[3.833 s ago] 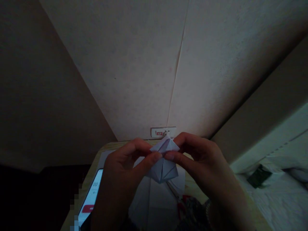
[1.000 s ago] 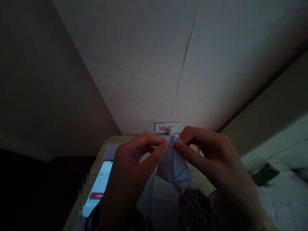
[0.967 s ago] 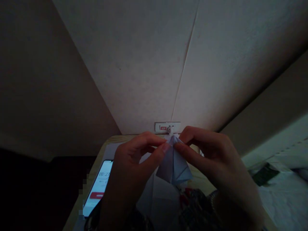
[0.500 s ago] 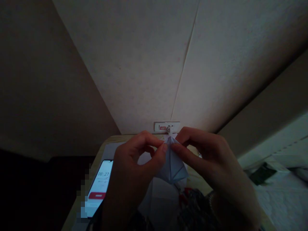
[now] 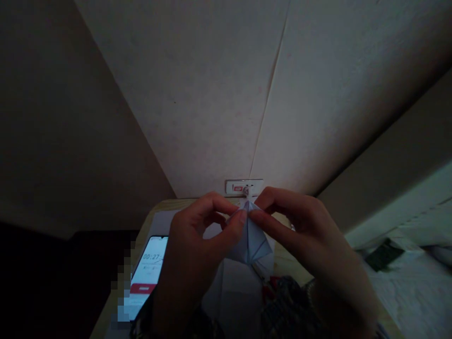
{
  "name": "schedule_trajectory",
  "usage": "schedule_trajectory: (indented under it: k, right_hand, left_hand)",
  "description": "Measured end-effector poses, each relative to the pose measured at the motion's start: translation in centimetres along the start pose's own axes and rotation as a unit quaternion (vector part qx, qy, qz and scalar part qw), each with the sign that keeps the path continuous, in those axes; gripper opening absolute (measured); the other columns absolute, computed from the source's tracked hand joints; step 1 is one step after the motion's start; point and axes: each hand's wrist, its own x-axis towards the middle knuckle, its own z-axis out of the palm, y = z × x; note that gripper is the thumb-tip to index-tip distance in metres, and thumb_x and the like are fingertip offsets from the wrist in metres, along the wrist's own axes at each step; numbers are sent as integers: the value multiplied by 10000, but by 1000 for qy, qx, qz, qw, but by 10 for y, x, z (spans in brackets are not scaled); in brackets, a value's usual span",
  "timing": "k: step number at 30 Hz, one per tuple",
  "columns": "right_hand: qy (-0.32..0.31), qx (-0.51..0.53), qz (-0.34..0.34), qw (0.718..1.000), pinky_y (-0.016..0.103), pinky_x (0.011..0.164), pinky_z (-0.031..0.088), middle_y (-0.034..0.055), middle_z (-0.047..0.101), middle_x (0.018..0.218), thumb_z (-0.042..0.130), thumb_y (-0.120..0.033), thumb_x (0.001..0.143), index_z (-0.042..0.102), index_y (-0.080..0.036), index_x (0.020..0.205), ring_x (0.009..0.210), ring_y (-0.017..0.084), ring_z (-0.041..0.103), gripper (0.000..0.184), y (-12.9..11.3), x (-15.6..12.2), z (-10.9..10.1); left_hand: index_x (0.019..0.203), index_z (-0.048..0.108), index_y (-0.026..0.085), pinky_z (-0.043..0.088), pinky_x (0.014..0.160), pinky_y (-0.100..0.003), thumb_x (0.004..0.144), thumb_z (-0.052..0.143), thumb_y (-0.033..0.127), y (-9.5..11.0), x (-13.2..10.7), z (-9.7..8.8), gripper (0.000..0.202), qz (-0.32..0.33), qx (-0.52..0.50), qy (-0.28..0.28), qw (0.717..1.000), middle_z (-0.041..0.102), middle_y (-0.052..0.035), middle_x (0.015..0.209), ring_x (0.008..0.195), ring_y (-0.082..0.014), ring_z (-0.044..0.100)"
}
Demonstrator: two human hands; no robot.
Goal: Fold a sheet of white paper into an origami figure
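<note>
A folded piece of white paper with a crease down its middle hangs point-up between my two hands above a small wooden table. My left hand pinches its upper left edge between thumb and forefinger. On the other side, my right hand grips the upper right edge the same way, thumb in front. Both thumb tips lie close to the central crease. Below the folded paper rests a flat white sheet, partly covered by my forearms. A tool with red handles lies under my right wrist, mostly hidden by the sleeve.
A phone showing a running timer lies left of my left hand on the wooden table. Behind the table is a wall with a socket plate and a plug in it. Right of the table is a pale quilted surface.
Both hands keep their pinch on the folded paper. Its lower end has risen slightly, and more of the red-handled tool shows below. The view has shifted a little.
</note>
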Motion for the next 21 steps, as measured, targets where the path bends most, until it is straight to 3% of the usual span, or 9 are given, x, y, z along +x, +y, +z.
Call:
schedule_trajectory:
  k: [4, 8, 15, 21]
  right_hand:
    - [-6, 31, 15, 999, 222, 610, 422, -44, 599, 635, 658, -303, 897, 631, -180, 695, 627, 103, 570, 238, 3, 1, -1]
    - [-15, 51, 16, 998, 225, 634, 441, -36, 638, 671, 641, -282, 910, 659, -186, 733, 661, 111, 597, 202, 5, 1, 0]
    - [44, 142, 31, 988, 220, 651, 484, -36, 670, 692, 776, -251, 784, 659, -200, 731, 671, 120, 623, 139, 3, 3, 1]
    - [33, 173, 50, 983, 211, 633, 477, -38, 648, 675, 763, -210, 773, 639, -193, 710, 653, 109, 603, 140, 0, 7, 3]
  left_hand:
    - [577, 663, 211, 434, 520, -169, 716, 700, 191, -1, 1, -1, 145, -12, 6, -4, 1000, 635, 66, 574, 569, -92, 588]
    - [592, 677, 221, 442, 541, -160, 715, 689, 172, -1, 1, -1, 133, 18, 8, -1, 1000, 640, 77, 580, 575, -82, 590]
    - [615, 680, 224, 465, 603, -170, 732, 699, 184, -1, -2, -2, 124, 11, 4, -14, 1000, 636, 73, 618, 624, -86, 598]
    - [626, 667, 230, 464, 589, -171, 731, 699, 171, -1, 0, 1, 125, 10, -28, -6, 1000, 636, 89, 591, 587, -76, 591]
